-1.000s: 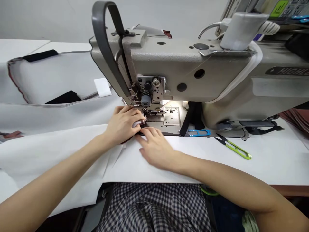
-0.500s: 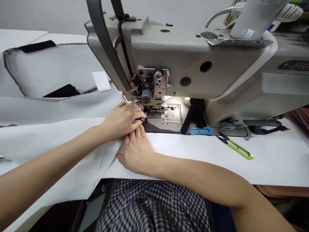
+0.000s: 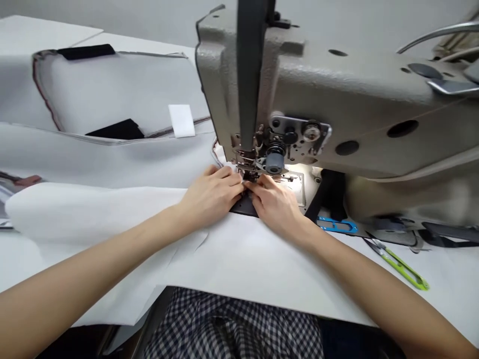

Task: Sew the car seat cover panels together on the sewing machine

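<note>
A grey sewing machine (image 3: pixel 318 89) stands in front of me, its lit needle area just beyond my fingertips. My left hand (image 3: pixel 213 197) is closed at the edge of a large white fabric piece (image 3: pixel 101 209), left of the presser foot (image 3: pixel 249 174). Its fingertips point right and nearly meet those of my right hand (image 3: pixel 279 204). That right hand is bent inward with its fingers pinched together beside the foot, over the machine bed. What lies between the right fingertips is hidden by the fingers.
Blue thread snips (image 3: pixel 337 225) and green thread snips (image 3: pixel 400 267) lie right of my right hand, near a black strip (image 3: pixel 331 194). Behind the left arm spreads light grey fabric with black patches (image 3: pixel 118 129) and a white tag (image 3: pixel 181 120).
My right hand has moved from below my left hand to the right side of the presser foot. The left hand remains at the fabric edge. The view has shifted left.
</note>
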Tool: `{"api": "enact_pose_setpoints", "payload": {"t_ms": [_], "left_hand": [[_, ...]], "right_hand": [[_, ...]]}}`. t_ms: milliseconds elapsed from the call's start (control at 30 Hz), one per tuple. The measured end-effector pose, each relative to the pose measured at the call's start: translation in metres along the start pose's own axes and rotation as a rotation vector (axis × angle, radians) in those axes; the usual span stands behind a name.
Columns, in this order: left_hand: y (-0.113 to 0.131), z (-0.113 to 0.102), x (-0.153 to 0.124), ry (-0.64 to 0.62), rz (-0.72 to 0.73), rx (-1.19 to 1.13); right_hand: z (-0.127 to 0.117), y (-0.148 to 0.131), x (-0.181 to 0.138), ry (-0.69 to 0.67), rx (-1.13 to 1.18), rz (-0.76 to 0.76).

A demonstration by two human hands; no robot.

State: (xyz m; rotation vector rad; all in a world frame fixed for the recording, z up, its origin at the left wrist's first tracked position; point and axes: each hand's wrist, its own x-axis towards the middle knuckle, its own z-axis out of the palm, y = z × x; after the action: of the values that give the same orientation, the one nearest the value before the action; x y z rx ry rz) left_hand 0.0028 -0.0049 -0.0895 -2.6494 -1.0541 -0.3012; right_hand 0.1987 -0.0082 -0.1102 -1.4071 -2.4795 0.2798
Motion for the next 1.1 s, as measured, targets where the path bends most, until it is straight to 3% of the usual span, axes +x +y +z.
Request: {"api": "enact_pose_setpoints", "payload": {"t_ms": [233,400,567,733,900,1033,1100], "left_hand": [[-0.013,0.009,-0.001,0.055,-0.054,-0.061],[-0.020,0.006,-0.003,-0.036,-0.149,-0.097],[-0.018,-0.005,0.015,-0.209,-0.356,-0.194],[-0.014,-0.005,0.027,-0.230,-0.435,-0.146],[-0.014,-0.002,0.028,-0.166,-0.258,0.019],[-0.014,-0.009,0.015,-0.209,0.019,-0.125],[-0.015,-0.015,0.008,-0.164,0.073,-0.176]], "right_hand": [[0.004,0.004,-0.012,0.113,0.133,-0.140],[0.009,-0.035,-0.023,-0.022,0.075,-0.208],[0.023,-0.086,-0.024,-0.152,0.094,-0.091],[0.029,-0.106,-0.014,-0.179,0.087,0.021],[0.034,-0.116,0.006,-0.217,0.090,0.039],[0.045,-0.121,0.021,-0.149,0.088,-0.079],[0.046,-0.120,0.022,-0.092,0.063,-0.090]]}}
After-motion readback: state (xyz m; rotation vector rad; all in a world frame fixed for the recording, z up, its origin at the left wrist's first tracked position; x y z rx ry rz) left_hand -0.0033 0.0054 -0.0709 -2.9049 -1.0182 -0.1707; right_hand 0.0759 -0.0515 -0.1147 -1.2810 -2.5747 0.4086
